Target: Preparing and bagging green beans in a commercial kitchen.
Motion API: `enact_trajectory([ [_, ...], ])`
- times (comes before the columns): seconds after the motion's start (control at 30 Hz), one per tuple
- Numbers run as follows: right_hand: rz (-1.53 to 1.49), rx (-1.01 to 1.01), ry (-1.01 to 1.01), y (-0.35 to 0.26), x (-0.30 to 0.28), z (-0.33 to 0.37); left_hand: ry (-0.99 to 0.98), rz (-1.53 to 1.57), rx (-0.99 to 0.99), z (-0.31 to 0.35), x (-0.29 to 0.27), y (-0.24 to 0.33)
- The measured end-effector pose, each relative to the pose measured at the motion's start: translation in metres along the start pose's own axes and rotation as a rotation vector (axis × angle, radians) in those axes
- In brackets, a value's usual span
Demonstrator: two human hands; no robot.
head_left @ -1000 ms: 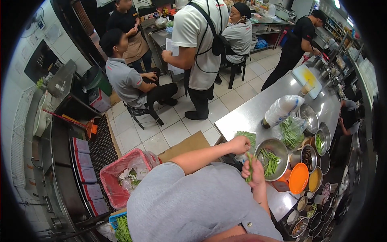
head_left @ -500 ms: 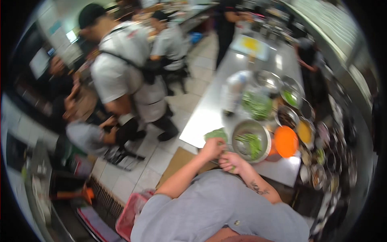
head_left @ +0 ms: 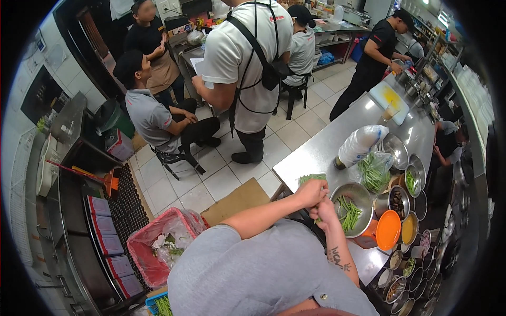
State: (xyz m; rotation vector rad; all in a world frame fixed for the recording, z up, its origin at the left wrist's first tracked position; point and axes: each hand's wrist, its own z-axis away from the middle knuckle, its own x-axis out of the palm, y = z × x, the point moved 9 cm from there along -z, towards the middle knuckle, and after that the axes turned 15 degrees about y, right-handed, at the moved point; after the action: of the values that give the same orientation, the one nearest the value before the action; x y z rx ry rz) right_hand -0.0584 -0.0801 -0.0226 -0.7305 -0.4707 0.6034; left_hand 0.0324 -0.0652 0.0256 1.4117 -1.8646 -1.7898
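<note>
We see cut green beans (head_left: 348,213) lying loose inside the round steel bowl (head_left: 366,198). Just left of the bowl, held beans (head_left: 318,220) show, mostly hidden; beyond it sit bagged long beans (head_left: 375,175).

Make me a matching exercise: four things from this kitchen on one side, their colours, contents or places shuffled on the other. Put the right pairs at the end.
Things
1. Bowl nearest the right hand
2. Bin
3. Cutting board
4. Cardboard sheet

Descriptions
A. Brown, flat on the floor
B. Holds green beans
C. White, with a yellow stain
D. Red, with clear plastic in it

Right pairs: 1-B, 2-D, 3-C, 4-A
</note>
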Motion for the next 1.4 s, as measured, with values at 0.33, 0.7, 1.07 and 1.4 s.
enact_trajectory([
  [0.33,-0.726,0.324,-0.328,-0.03,-0.023,-0.076,-0.001,0.229,0.081,-0.003,-0.021,0.043],
  [0.7,-0.334,0.059,0.077,-0.053,-0.014,-0.085,0.181,0.35,-0.136,-0.012,-0.041,0.017],
  [1.07,0.291,-0.341,0.079,-0.079,0.009,-0.008,0.078,0.511,-0.21,-0.033,-0.048,0.019],
  [1.4,0.171,-0.854,0.595,-0.043,-0.04,0.106,-0.095,1.006,-0.149,0.005,-0.046,0.09],
])
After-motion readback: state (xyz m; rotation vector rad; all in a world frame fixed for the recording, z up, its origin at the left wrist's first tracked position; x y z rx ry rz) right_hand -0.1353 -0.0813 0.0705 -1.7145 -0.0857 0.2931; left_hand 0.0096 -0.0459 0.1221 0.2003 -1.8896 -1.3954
